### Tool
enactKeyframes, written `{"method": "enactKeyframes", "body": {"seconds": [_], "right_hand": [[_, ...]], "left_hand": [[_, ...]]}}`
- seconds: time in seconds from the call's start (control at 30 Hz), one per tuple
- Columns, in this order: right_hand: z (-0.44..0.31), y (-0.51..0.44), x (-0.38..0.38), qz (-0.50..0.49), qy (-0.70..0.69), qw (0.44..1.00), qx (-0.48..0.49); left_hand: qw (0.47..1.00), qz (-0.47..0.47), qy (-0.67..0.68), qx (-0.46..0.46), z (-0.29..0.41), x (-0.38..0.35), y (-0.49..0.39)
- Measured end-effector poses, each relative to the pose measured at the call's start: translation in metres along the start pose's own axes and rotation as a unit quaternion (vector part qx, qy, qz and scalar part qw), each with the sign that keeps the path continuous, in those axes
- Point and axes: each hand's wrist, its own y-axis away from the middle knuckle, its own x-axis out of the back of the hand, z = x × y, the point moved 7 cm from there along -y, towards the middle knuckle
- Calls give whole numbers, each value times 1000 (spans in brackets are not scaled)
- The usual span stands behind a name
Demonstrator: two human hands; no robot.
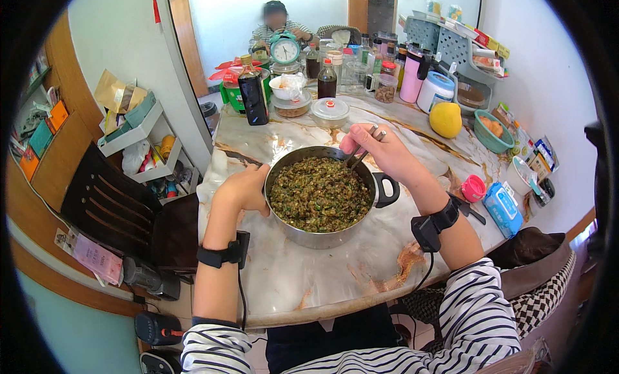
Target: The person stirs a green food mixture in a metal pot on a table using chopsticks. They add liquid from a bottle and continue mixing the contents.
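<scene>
A metal pot [324,239] stands on the marble-patterned table, filled with a chopped green and brown mixture [316,195]. My left hand [244,188] grips the pot at its left side, and the handle there is hidden by my fingers. Above the right rim, my right hand [379,149] holds a pair of chopsticks [360,154] that look metallic. Their lower ends dip into the mixture near the far right wall. The pot's black right handle [387,190] sticks out untouched below my right wrist.
Behind the pot are a lidded glass container [330,114], a dark sauce bottle [253,96] and an alarm clock [285,50]. A yellow fruit [446,120], wet wipes [503,209] and a black-handled knife [469,210] lie to the right. A chair [116,204] stands left.
</scene>
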Motion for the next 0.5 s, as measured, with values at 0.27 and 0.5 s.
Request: {"method": "enactKeyframes", "body": {"seconds": [0.27, 0.5], "right_hand": [[13, 10, -12, 17, -247, 969, 5], [-1, 39, -40, -20, -415, 909, -36]], "left_hand": [[1000, -16, -10, 24, -2, -1, -2], [998, -38, -18, 43, 1, 0, -3]]}}
